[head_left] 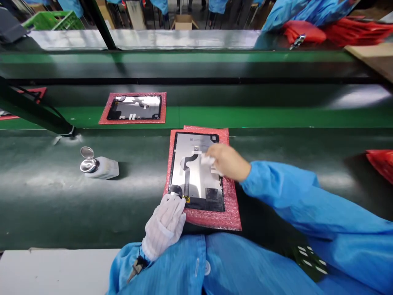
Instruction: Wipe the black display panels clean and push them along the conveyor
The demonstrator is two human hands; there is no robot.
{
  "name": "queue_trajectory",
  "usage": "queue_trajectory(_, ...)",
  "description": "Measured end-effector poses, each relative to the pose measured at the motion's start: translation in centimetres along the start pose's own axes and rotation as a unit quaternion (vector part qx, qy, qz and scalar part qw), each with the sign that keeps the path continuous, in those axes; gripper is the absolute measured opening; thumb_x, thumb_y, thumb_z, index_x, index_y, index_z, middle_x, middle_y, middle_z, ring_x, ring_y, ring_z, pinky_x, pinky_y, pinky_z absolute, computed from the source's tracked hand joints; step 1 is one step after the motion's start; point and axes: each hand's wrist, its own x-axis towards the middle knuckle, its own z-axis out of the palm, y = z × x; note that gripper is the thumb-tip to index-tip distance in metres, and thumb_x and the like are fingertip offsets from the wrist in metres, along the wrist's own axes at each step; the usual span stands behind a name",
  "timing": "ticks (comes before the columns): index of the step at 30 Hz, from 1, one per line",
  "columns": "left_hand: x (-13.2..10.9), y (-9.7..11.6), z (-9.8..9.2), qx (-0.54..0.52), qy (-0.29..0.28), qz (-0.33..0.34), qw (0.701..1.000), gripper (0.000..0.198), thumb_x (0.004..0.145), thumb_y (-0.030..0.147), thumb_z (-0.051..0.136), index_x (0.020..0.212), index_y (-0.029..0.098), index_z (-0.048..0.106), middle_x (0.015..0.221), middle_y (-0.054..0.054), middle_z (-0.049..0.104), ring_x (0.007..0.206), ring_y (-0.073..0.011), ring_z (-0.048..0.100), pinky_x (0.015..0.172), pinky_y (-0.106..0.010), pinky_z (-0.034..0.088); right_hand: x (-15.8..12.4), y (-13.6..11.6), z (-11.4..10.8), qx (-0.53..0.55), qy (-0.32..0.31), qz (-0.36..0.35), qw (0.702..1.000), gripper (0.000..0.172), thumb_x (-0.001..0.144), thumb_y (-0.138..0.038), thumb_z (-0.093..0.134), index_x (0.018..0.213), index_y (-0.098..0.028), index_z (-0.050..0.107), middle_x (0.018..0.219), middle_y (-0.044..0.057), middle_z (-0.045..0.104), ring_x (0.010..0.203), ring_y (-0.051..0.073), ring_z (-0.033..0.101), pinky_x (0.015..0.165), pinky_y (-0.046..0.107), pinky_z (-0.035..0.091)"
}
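Hands: apart, both on one panel, the left hand (164, 225) at its near corner and the right hand (227, 162) on its far half

Left hand: white ribbed glove, fingers bunched on the panel's near left corner, beside a small gold connector (186, 199); whether they grip it or only rest there is hard to tell from this angle

Right hand: bare, pinching a folded white wipe (208, 160) pressed against the silver back

Display panel (196, 172): lies flat, black-framed, silver back up, with a black flex cable (188, 174) curving across it

Under the panel: pink bubble-wrap sheet (229, 213), its edges showing all round, on a dark green conveyor belt (61, 205)

Left of the panel: white bottle (106, 168) on its side, metal flip cap (87, 162) open

Beyond the panel: second panel (134, 107) on its own pink sheet, farther along the belt

Far beyond the panel: co-workers in blue smocks (307, 12), red bundles (353, 30) and a cardboard box (184, 22)

Near the panel, lower right: dark patterned item (308, 262) against the blue sleeve (291, 196), probably a small circuit board, though too blurred to be sure
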Motion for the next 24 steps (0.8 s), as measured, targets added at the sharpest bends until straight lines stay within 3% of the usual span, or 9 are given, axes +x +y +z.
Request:
queue_trajectory(2, 0.2, 0.0, -0.1, -0.002, 0.000, 0.005, 1.000, 0.048, 0.084, 0.015, 0.057, 0.132, 0.010, 0.050, 0.109, -0.013, 0.070, 0.111, -0.0262, 0.062, 0.103, -0.044, 0.047, 0.5, 0.6, -0.1, -0.021, 0.029, 0.050, 0.998, 0.026, 0.074, -0.001, 0.049, 0.083, -0.013, 0.070, 0.087, 0.011, 0.067, 0.086, 0.023, 0.060, 0.086, 0.040, 0.050)
queue_trajectory(3, 0.3, 0.0, -0.2, -0.004, 0.000, 0.005, 1.000, 0.048, 0.084, 0.014, 0.057, 0.132, 0.010, 0.050, 0.109, -0.013, 0.070, 0.112, -0.0260, 0.062, 0.103, -0.044, 0.047, 0.3, 0.1, 0.2, -0.014, 0.027, 0.035, 0.999, 0.025, 0.076, -0.002, 0.049, 0.083, -0.013, 0.070, 0.087, 0.011, 0.066, 0.086, 0.023, 0.060, 0.086, 0.041, 0.050)
queue_trajectory(6, 0.5, 0.2, -0.2, -0.005, 0.005, -0.001, 1.000, 0.048, 0.086, 0.014, 0.055, 0.133, 0.011, 0.049, 0.108, -0.012, 0.070, 0.109, -0.0243, 0.064, 0.103, -0.042, 0.047, -1.5, -2.9, 1.6, 0.042, -0.036, -0.098, 0.994, 0.025, 0.082, -0.003, 0.045, 0.087, -0.014, 0.068, 0.090, 0.011, 0.065, 0.086, 0.020, 0.058, 0.082, 0.036, 0.051)
queue_trajectory(8, 0.5, 0.2, -0.2, -0.005, 0.005, -0.007, 1.000, 0.049, 0.087, 0.015, 0.054, 0.135, 0.013, 0.047, 0.108, -0.012, 0.070, 0.108, -0.0237, 0.064, 0.102, -0.042, 0.048, -2.1, -4.0, 2.2, 0.058, -0.058, -0.146, 0.986, 0.030, 0.084, -0.002, 0.041, 0.090, -0.014, 0.068, 0.091, 0.010, 0.064, 0.086, 0.018, 0.057, 0.080, 0.035, 0.052)
queue_trajectory(13, 0.5, 0.2, -0.2, -0.007, -0.001, 0.001, 1.000, 0.052, 0.088, 0.014, 0.053, 0.139, 0.011, 0.043, 0.107, -0.012, 0.070, 0.108, -0.0248, 0.064, 0.101, -0.045, 0.049, -0.2, -2.0, 2.2, 0.000, 0.044, -0.047, 0.998, 0.031, 0.079, -0.001, 0.041, 0.086, -0.011, 0.069, 0.087, 0.011, 0.063, 0.084, 0.021, 0.055, 0.080, 0.040, 0.051)
queue_trajectory(18, 0.7, 0.1, -0.2, 0.006, 0.017, 0.003, 1.000, 0.054, 0.088, 0.014, 0.053, 0.141, 0.013, 0.041, 0.105, -0.011, 0.070, 0.105, -0.0244, 0.065, 0.097, -0.043, 0.052, -0.8, -2.8, 2.8, 0.035, -0.008, -0.149, 0.988, 0.033, 0.078, 0.002, 0.042, 0.086, -0.015, 0.069, 0.085, 0.008, 0.064, 0.081, 0.016, 0.056, 0.075, 0.030, 0.051)
queue_trajectory(20, 0.6, 0.0, -0.2, 0.008, 0.016, 0.012, 1.000, 0.056, 0.088, 0.014, 0.054, 0.142, 0.014, 0.039, 0.106, -0.011, 0.070, 0.106, -0.0247, 0.065, 0.097, -0.043, 0.052, -0.3, -1.6, 2.2, 0.023, 0.002, -0.109, 0.994, 0.031, 0.076, 0.002, 0.044, 0.084, -0.014, 0.070, 0.083, 0.008, 0.064, 0.081, 0.017, 0.057, 0.076, 0.031, 0.050)
queue_trajectory(24, 0.4, -0.2, -0.1, 0.010, 0.012, 0.022, 1.000, 0.059, 0.086, 0.013, 0.056, 0.142, 0.011, 0.039, 0.108, -0.012, 0.069, 0.108, -0.0266, 0.064, 0.098, -0.046, 0.051, 1.6, 2.4, -0.2, -0.029, 0.067, 0.055, 0.996, 0.024, 0.071, 0.000, 0.050, 0.077, -0.011, 0.071, 0.080, 0.010, 0.066, 0.079, 0.020, 0.059, 0.078, 0.035, 0.049)
